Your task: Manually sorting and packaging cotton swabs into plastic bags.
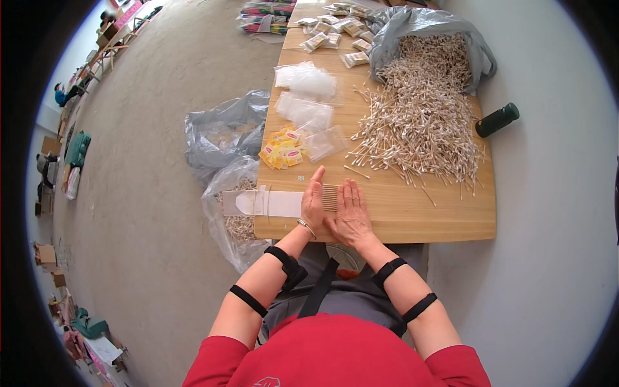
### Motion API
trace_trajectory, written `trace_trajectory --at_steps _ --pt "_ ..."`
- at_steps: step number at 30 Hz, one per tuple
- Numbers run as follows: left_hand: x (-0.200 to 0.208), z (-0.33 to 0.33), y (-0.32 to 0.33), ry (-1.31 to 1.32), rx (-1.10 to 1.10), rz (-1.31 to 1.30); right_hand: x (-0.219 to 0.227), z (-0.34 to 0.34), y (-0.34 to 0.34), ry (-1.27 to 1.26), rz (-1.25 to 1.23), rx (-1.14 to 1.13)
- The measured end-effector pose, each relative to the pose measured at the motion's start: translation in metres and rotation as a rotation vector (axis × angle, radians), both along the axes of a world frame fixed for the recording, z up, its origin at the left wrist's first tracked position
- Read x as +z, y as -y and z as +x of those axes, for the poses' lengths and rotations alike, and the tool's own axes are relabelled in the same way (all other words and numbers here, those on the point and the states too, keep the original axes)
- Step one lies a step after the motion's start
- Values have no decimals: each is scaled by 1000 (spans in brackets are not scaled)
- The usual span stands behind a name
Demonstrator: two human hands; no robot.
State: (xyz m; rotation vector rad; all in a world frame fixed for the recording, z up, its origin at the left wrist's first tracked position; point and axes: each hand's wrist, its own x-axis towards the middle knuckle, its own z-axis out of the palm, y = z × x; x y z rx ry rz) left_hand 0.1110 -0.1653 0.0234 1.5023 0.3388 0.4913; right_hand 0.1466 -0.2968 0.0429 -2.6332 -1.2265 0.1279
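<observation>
A dark green bottle (497, 120) sits by the right edge of the table (438, 218), yellow packets (281, 149) near the left. A grey bag (412, 20) at the far right corner spills cotton swabs (422, 106); a clear bag (244, 257) beyond the left edge holds more. Near the front edge, a row of sticks (330, 198) lies between the left hand (312, 204), open on edge, and the flat, open right hand (350, 214).
</observation>
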Motion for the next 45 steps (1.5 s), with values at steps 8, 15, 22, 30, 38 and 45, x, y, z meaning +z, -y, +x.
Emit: trace_trajectory --at_steps 8,15,22,30,38,45 --pt "22 -47 -8 -172 -71 650 3 -1 0 -31 26 10" --pt "41 -80 0 -323 -284 1065 -5 0 0 25 43 9" --pt "38 -75 2 -398 -329 1123 -6 -1 -1 62 32 3" --pt "45 -68 8 -472 -317 1154 -7 0 1 76 40 4" --pt "45 -67 7 -477 -335 1145 -7 -1 0 72 -1 4" --pt "51 -58 9 -544 -319 1137 -6 -1 0 136 -50 20"
